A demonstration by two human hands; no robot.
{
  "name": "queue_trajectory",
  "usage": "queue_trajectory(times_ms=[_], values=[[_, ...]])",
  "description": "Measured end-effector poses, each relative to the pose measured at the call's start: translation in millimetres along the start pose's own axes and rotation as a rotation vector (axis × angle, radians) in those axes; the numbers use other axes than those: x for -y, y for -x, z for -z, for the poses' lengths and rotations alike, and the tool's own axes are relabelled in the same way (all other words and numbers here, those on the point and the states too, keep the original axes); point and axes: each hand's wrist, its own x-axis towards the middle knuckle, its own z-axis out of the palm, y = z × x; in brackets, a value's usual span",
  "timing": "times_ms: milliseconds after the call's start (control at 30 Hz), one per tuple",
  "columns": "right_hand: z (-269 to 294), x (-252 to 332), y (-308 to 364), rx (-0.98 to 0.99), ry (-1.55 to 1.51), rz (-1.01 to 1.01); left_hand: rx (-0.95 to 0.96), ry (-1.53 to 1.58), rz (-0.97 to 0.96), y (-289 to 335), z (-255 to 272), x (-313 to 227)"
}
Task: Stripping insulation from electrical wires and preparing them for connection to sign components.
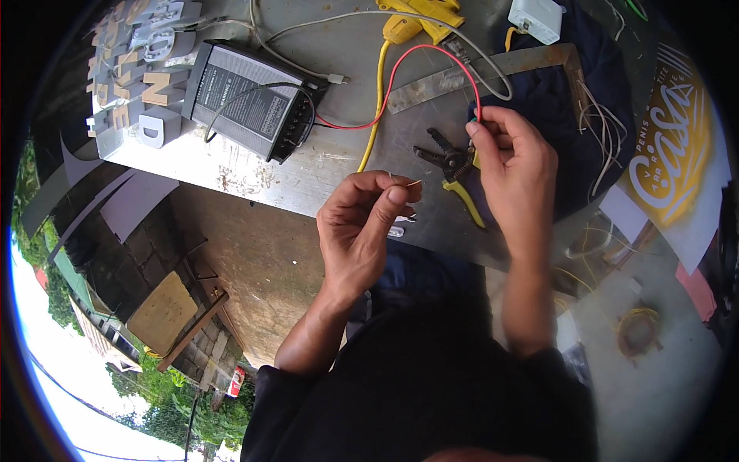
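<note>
My left hand (356,231) is closed, thumb and forefinger pinching a thin wire whose copper-coloured end (414,184) pokes out to the right. A small white piece (396,231) shows just below its fingers; what it is I cannot make out. My right hand (519,165), also closed, grips a red wire (427,48) near its end. That wire arches left to the terminals of a black and grey power supply box (250,100). Between the hands, wire strippers (454,163) with yellow handles lie on the metal table, jaws toward the upper left.
A yellow cable (376,115) runs down from a yellow tool (416,21) at the back. A white adapter (536,19) and a rusty metal angle (477,77) rest at the right over dark cloth (608,69). Cut-out letters (154,88) stand at the left edge.
</note>
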Motion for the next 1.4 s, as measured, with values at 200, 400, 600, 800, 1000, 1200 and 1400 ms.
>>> queue_trajectory(times_ms=[200, 400, 600, 800, 1000, 1200, 1400], values=[[4.5, 8.0, 8.8, 0.240, -1.146, -0.556, 0.014, 0.026, -0.032, 2.2, -4.0, 3.8], [-7.7, 15.7, 22.9, 0.223, -1.396, -0.593, 0.020, 0.066, -0.129, 5.2, -11.1, 3.6], [-9.8, 12.5, 27.3, 0.314, -1.553, -0.582, 0.035, 0.032, -0.167, 4.6, -9.4, 0.9], [-11.8, 11.9, 29.0, 0.329, -1.534, -0.561, 0.037, 0.023, -0.169, 4.7, -6.0, 5.9], [-12.8, 10.2, 29.7, 0.343, -1.552, -0.536, 0.044, 0.025, -0.167, 4.3, -5.5, 5.5], [-14.4, 10.6, 29.6, 0.329, -1.539, -0.531, 0.048, 0.024, -0.170, 3.7, -3.7, 7.1], [-14.8, 12.8, 30.1, 0.302, -1.509, -0.484, 0.030, -0.020, -0.154, 3.8, -2.9, 8.3]])
